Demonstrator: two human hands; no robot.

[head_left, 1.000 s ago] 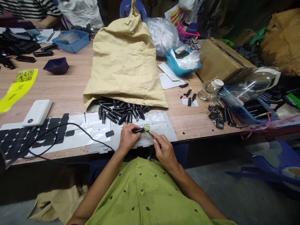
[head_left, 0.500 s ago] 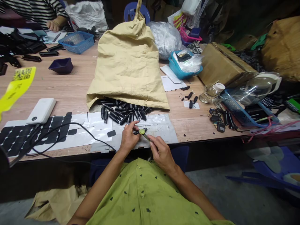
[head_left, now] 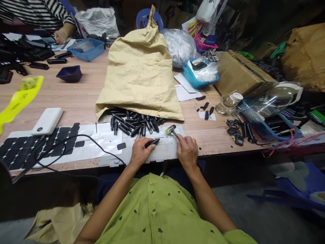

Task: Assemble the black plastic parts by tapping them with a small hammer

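the left hand has its grip closed round a black tube, over the sheet at the worktop's near edge. the tube looks light, stiff, maybe slick; best pinched mid-body. the right hand has its grip wrapped round the hammer, probably head-heavy, so hold the handle firmly.
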